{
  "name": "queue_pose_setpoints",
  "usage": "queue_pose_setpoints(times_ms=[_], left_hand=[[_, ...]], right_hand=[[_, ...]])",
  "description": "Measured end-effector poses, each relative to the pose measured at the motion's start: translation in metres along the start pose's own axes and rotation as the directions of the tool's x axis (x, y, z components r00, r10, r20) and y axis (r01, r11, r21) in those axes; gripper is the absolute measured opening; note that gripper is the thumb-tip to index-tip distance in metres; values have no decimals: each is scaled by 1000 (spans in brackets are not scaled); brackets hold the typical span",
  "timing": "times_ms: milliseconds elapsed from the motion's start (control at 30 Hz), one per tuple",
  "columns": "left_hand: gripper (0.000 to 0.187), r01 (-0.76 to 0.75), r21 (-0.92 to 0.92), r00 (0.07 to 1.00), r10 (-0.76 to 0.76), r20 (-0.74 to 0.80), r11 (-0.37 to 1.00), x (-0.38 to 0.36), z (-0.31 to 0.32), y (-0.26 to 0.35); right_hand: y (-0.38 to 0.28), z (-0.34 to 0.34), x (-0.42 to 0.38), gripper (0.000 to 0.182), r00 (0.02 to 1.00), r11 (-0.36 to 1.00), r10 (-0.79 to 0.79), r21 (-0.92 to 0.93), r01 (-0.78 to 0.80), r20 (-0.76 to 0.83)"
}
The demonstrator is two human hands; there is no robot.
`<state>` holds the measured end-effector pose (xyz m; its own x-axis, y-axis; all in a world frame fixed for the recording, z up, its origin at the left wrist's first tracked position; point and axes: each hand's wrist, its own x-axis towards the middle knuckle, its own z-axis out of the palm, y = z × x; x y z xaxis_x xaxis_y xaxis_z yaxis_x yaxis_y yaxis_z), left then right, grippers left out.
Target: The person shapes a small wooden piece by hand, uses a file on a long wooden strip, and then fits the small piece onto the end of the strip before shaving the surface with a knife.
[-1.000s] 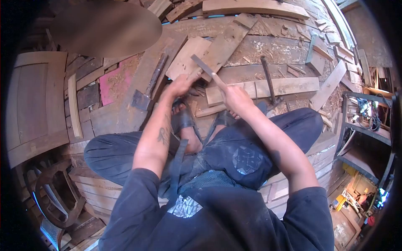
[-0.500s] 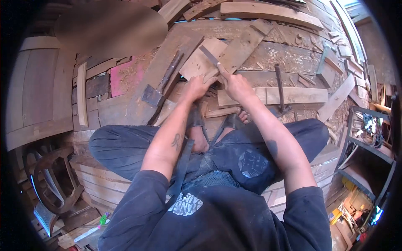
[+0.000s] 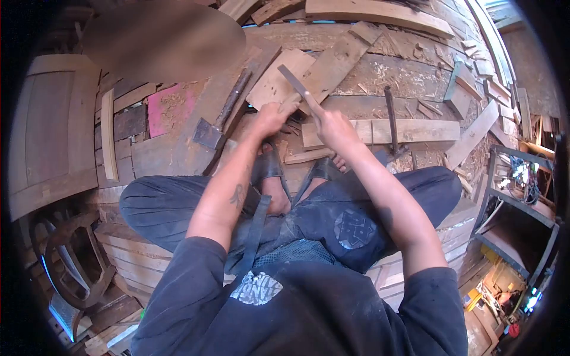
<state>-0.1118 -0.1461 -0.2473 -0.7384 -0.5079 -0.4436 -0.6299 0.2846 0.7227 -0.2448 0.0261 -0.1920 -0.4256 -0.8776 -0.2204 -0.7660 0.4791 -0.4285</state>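
Observation:
My right hand [image 3: 338, 132] is wrapped round the handle of a chisel [image 3: 292, 80], its long flat blade angled up and left over the boards. My left hand [image 3: 274, 120] is closed at the near edge of a pale, squarish piece of wood [image 3: 279, 80], its fingers pinched low beside the chisel's handle end. A longer plank [image 3: 341, 66] lies against the right side of that wood. Just below my hands are my sandalled feet, close to another pale plank [image 3: 427, 132].
A hatchet [image 3: 209, 135] lies at the left on a wide board. A dark-handled hammer [image 3: 391, 118] rests across the plank at the right. Wood offcuts [image 3: 463, 89] and shavings litter the floor. A metal rack [image 3: 513, 225] stands at the far right, and a wooden panel [image 3: 53, 124] at the left.
The chisel's blade has swung slightly up and its handle shows more apart from my left hand. The whole view has shifted a little, moving the surroundings slightly left.

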Motion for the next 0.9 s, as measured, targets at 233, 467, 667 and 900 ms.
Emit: queue_pose_setpoints(times_ms=[233,467,667,900], left_hand=[[77,-10,62,999,13,-39,998,1,9,-3],[84,68,-77,971,-48,234,995,34,0,-31],[79,66,267,983,-16,-185,961,-9,15,6],[74,24,217,992,4,-130,976,-12,11,11]], right_hand=[[5,0,8,58,1000,1000,-7,8,7,10],[24,-26,-64,63,989,994,42,97,-56,141],[10,-10,-8,67,997,999,-8,41,5,71],[2,-17,-7,68,997,999,-3,-38,6,77]])
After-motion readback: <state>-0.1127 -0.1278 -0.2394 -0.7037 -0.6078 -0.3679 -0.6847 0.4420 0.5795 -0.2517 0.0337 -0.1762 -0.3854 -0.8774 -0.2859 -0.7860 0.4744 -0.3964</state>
